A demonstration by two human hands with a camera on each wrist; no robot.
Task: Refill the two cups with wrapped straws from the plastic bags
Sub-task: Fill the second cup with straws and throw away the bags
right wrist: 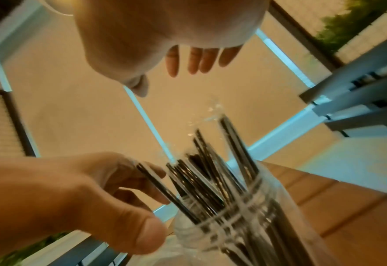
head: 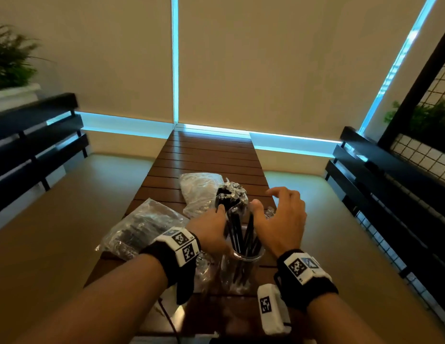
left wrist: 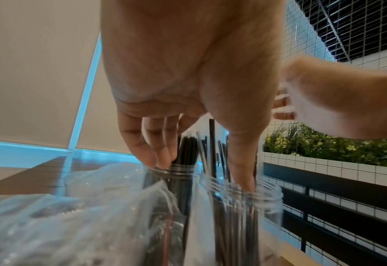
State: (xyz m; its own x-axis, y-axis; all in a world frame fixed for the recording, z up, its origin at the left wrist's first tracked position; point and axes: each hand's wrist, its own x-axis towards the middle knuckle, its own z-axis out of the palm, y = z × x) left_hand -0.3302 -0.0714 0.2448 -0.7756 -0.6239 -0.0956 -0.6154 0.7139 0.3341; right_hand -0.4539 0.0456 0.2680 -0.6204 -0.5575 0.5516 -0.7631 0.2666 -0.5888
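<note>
**At the near end of the slatted surface: straws being settled into the near cup**

Head view: on the slatted surface (head: 211, 155) the near cup (head: 243, 266) holds a fan of black wrapped straws (head: 238, 234). A second cup (head: 232, 194), also filled, stands just behind it. Two plastic bags lie close: one at left (head: 142, 227), one farther back (head: 199, 187). The left hand (head: 211, 229) is against the straws; the right hand (head: 281, 219) hovers beside them, fingers spread, grasping nothing.

Left wrist view: the left hand (left wrist: 188, 81) reaches down among the straws (left wrist: 213, 147), thumb inside the near cup's rim (left wrist: 242, 194), fingers at the far cup (left wrist: 176, 172). Whether it pinches a straw I cannot tell.

Right wrist view: the right hand (right wrist: 160, 30) is released above the straws (right wrist: 210, 176). The left hand's fingers (right wrist: 142, 180) touch one leaning straw.

Judgement: the step is gathering stray straws upright. Steady the near cup (right wrist: 233, 216) with the free hand and ease the leaning straw inward, lest the light cup tip.
</note>
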